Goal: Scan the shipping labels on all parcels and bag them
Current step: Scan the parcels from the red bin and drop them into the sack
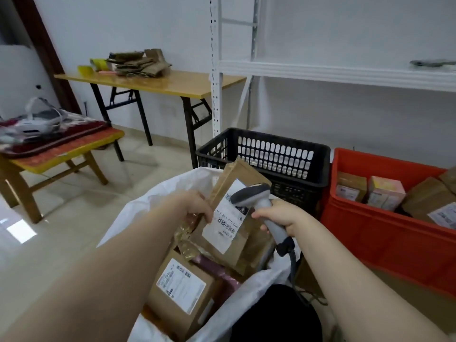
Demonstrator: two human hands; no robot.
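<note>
The left hand grips a brown parcel by its left edge, thumb laid on the white shipping label. The parcel stands tilted at the hand's 3 o'clock, its top leaning toward 1 o'clock, above the open mouth of a white bag.

The right hand is closed around the grey handle of a scanner. The scanner's head sits at the hand's 10 o'clock, right over the upper part of the label; whether it touches the label is unclear. The parcel lies between the two hands.

Inside the bag, at the left hand's 6 o'clock, lies a labelled box among other packages. A red crate holding more parcels is at the right hand's 3 o'clock, and a black crate at its 12 o'clock.
</note>
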